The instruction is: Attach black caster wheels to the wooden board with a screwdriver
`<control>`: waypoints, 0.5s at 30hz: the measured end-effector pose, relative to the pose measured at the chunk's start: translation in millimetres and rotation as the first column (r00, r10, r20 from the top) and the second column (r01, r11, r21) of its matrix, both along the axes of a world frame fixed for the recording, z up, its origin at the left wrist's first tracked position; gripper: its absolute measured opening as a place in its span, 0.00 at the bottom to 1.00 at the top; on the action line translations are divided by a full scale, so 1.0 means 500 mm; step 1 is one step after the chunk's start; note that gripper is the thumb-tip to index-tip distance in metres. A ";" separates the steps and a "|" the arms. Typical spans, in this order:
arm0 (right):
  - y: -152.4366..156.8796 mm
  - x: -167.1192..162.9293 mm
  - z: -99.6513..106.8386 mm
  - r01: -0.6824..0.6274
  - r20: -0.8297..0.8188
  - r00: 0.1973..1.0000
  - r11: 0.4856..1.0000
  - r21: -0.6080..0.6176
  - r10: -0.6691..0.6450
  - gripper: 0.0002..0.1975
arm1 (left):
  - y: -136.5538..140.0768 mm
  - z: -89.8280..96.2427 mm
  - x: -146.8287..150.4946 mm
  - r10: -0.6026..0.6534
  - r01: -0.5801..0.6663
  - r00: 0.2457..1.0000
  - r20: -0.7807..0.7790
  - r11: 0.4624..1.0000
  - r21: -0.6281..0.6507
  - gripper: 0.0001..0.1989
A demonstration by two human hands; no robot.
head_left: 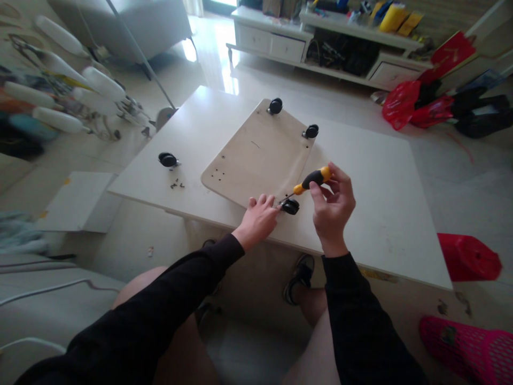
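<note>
On white bench [380, 208], over flat-lying pale board [256, 160]: resting loosely bent left hand [258, 218] at near corner, gripping with right hand [335, 207] a yellow-black screwdriver [312, 179], aiming tip at near caster [292, 207]. Likely turning a screw there; calls next for straight, steady pressure.

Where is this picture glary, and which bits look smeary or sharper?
Head view: bright glare streaks the glossy floor near the top; head view: the white objects at upper left look smeared; head view: the screwdriver and right hand look clearer than those, though still slightly soft.
</note>
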State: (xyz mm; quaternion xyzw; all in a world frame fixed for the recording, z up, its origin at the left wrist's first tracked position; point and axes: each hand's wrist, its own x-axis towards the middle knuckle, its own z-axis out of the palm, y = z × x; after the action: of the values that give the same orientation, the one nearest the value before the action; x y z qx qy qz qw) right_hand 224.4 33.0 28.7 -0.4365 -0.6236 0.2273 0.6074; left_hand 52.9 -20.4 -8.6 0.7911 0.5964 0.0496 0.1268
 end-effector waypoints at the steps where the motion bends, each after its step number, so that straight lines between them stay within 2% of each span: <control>1: 0.000 0.000 -0.001 -0.029 -0.018 0.999 1.000 0.006 0.030 0.24 | 0.000 -0.001 0.000 -0.001 0.001 1.000 -0.006 1.000 0.004 0.22; 3: 0.001 0.001 -0.004 -0.054 -0.024 0.998 0.998 0.010 0.055 0.24 | 0.000 -0.002 0.000 -0.003 0.003 1.000 -0.019 1.000 0.011 0.21; 8: 0.002 -0.002 -0.005 0.028 0.018 0.999 1.000 0.002 -0.028 0.22 | -0.001 0.000 -0.001 -0.027 0.028 0.999 -0.045 0.999 0.016 0.18; 12: 0.003 -0.002 -0.004 -0.062 -0.033 0.997 0.998 0.029 0.063 0.22 | 0.000 -0.004 -0.004 -0.044 0.045 0.998 -0.053 0.999 0.021 0.19; 15: 0.003 -0.001 -0.003 -0.029 -0.016 0.999 0.999 0.028 0.030 0.21 | 0.000 -0.009 -0.005 -0.036 0.038 0.997 -0.065 0.999 0.037 0.20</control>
State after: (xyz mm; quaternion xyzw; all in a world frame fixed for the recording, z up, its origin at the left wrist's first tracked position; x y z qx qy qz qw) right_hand 223.7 34.3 27.5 -0.4169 -0.6281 0.2310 0.6151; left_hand 50.3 -20.4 -13.1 0.8054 0.5844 0.0333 0.0935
